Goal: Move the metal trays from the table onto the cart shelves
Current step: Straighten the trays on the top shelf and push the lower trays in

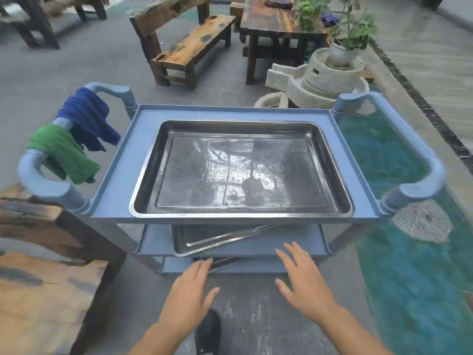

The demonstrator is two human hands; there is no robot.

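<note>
Left hand (pixel 188 290) and right hand (pixel 304 280) are hovering spread and empty before the blue cart (pixel 115 175). 1 metal tray (pixel 202 245) is lying on the middle shelf; farther up, 1 large tray (pixel 242 170) is sitting on the top shelf.

A big rectangular metal tray (pixel 242 172) sits flat on the top shelf of the blue-grey cart (pixel 115 172), empty, its scuffed floor throwing back bright reflections and its rolled rim running close to the shelf's near edge. Down on the middle shelf (pixel 302 243) lies a second tray (pixel 204 242), turned askew, one long rim catching the light and its near corner at the shelf's front lip. On the bottom shelf (pixel 256 266), just a sliver of a third tray (pixel 222 262) shows.
</note>
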